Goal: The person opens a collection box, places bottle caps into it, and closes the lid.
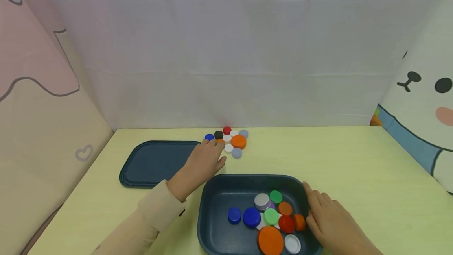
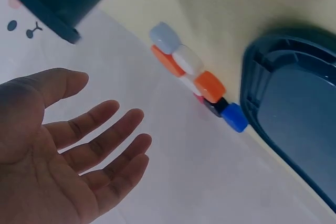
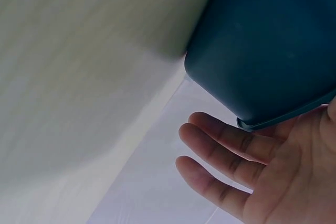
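Hands (image 1: 199, 162) apart, right (image 1: 329, 219) touching box (image 1: 217, 229), caps (image 1: 271, 241) (multicoloured) inside

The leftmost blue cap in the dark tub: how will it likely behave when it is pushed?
The leftmost blue cap looks like moulded plastic, so probably stiff and light. Lying flat, it would likely slide across the smooth-looking floor of the tub rather than roll. Pushed rightward, it may soon bump the larger blue cap.

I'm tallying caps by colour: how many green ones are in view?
2. Both are in the deep container: the darker green cap toward its far side, the light green cap nearer the camera. Others could be hidden under the piled caps.
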A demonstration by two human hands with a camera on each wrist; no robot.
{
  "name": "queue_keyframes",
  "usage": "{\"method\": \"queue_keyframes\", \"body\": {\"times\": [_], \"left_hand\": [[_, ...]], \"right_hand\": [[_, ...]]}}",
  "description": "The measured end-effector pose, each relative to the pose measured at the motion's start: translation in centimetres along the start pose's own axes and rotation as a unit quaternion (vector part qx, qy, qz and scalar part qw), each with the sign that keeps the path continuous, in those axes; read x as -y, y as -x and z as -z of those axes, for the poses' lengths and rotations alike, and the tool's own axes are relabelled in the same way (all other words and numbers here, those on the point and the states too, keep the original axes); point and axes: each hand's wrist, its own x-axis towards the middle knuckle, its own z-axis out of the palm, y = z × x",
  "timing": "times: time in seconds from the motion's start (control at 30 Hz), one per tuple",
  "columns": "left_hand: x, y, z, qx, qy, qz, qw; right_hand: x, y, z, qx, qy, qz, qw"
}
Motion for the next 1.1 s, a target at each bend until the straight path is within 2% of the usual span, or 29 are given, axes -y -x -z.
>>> {"method": "queue_keyframes", "body": {"times": [0.3,0.53,0.73,0.87,1.1], "left_hand": [[1.7,-2.0,-1.6,0.02,-0.013,0.03,0.9993],[2.5,-3.3,-2.3,0.057,-0.034,0.038,0.9971],[3.4,-4.3,-3.0,0.096,-0.063,0.044,0.9924],[3.8,-4.9,-3.4,0.122,-0.066,0.047,0.9893],[4.3,-5.9,-4.3,0.143,-0.058,0.054,0.9866]], "right_hand": [[-0.2,0.1,0.0,-0.028,0.009,0.014,0.9995],[-0.2,0.0,0.2,0.014,0.001,-0.002,0.9999],[-0.2,-0.1,0.3,0.017,0.001,-0.003,0.9998],[-0.2,-0.1,0.1,0.003,-0.001,0.003,1.0],[-0.1,-0.1,-0.1,-0.017,0.01,0.013,0.9997]]}}
